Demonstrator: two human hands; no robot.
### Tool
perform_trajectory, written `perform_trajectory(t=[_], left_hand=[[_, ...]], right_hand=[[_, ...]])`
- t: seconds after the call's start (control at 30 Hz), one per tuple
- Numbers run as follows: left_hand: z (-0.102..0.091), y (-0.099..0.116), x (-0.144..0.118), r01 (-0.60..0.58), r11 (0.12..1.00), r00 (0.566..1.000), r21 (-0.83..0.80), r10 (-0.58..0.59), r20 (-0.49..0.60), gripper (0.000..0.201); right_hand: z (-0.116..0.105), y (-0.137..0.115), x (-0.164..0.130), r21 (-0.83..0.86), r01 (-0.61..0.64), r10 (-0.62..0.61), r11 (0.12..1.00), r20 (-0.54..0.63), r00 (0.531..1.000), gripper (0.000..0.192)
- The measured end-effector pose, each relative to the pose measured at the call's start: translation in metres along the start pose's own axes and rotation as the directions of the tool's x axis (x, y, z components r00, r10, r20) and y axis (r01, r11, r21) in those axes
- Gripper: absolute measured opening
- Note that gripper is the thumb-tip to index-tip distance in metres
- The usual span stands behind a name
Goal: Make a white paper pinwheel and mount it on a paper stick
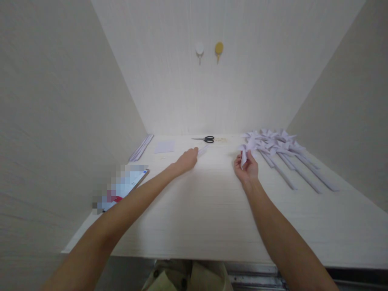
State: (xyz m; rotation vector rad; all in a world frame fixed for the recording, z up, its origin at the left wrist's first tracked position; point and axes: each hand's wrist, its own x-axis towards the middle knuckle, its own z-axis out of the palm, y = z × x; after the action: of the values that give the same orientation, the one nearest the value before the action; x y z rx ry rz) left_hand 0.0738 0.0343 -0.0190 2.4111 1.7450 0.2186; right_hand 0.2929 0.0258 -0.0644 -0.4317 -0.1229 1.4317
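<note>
My left hand (187, 161) is closed near the middle of the table, its fingers on the end of a thin white paper strip (204, 150). Whether the strip is rolled or flat is hard to make out. In my right hand (247, 169) a white paper pinwheel (244, 155) is pinched upright between thumb and fingers. Just beyond that hand lies a cluster of finished-looking white paper pinwheels (273, 141), several with long paper sticks (303, 173) pointing toward me. Black-handled scissors (209, 139) rest behind my left hand.
A square paper sheet (164, 146) lies at the back left, beside a stack of folded paper strips (141, 148). A partly blurred tablet-like screen (133, 182) leans near the left wall. Small tan bits (220, 140) lie by the scissors. Two hooks (218, 48) are on the back wall.
</note>
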Motion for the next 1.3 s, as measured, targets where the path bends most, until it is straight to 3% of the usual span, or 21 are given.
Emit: perform_trajectory(t=[0.17, 0.33, 0.63, 0.77, 0.87, 0.97, 1.07, 1.13, 1.17, 1.23, 1.3], left_hand=[[-0.029, -0.063, 0.002, 0.226, 0.972, 0.973, -0.063, -0.229, -0.038, 0.015], [-0.032, -0.099, -0.015, 0.389, 0.903, 0.921, -0.182, -0.385, 0.057, 0.013], [-0.034, -0.128, -0.017, 0.516, 0.816, 0.855, -0.258, -0.506, 0.111, 0.020], [-0.036, -0.126, -0.021, 0.473, 0.785, 0.871, -0.401, -0.485, 0.077, 0.023], [-0.041, -0.107, -0.028, 0.407, 0.711, 0.897, -0.574, -0.431, 0.101, 0.023], [-0.040, -0.073, -0.036, 0.332, 0.578, 0.937, -0.745, -0.296, 0.188, 0.030], [-0.028, -0.032, -0.047, 0.302, 0.413, 0.953, -0.859, -0.136, 0.270, 0.028], [-0.014, -0.009, -0.053, 0.370, -0.035, 0.928, -0.929, 0.054, 0.368, 0.020], [-0.006, 0.001, -0.056, 0.395, -0.181, 0.918, -0.901, 0.108, 0.381, 0.018], [0.010, 0.014, -0.061, 0.389, -0.347, 0.921, -0.853, 0.139, 0.364, 0.016], [0.025, 0.020, -0.064, 0.382, -0.444, 0.924, -0.810, 0.184, 0.335, 0.014]], right_hand=[[-0.001, 0.001, 0.003, -0.005, -0.008, 0.008, 1.000, -0.012, 1.000, 0.013], [0.000, 0.002, 0.004, -0.022, -0.020, 0.020, 1.000, -0.020, 1.000, 0.010], [-0.001, 0.002, 0.004, -0.043, -0.013, 0.012, 0.999, -0.027, 1.000, 0.007], [0.000, 0.003, 0.003, -0.050, -0.019, 0.018, 0.999, -0.024, 1.000, 0.010], [0.002, 0.003, 0.002, -0.063, -0.041, 0.041, 0.997, -0.011, 0.999, 0.010], [0.005, 0.005, -0.003, -0.084, -0.084, 0.086, 0.993, 0.025, 0.996, 0.007], [0.008, 0.011, -0.012, -0.115, -0.145, 0.154, 0.983, 0.070, 0.986, 0.006], [0.010, 0.018, -0.021, -0.138, -0.187, 0.200, 0.973, 0.090, 0.976, 0.007], [0.010, 0.022, -0.025, -0.151, -0.208, 0.223, 0.966, 0.095, 0.970, 0.007], [0.011, 0.031, -0.032, -0.179, -0.247, 0.268, 0.952, 0.104, 0.958, 0.006], [0.011, 0.039, -0.038, -0.213, -0.282, 0.309, 0.935, 0.102, 0.946, 0.005]])
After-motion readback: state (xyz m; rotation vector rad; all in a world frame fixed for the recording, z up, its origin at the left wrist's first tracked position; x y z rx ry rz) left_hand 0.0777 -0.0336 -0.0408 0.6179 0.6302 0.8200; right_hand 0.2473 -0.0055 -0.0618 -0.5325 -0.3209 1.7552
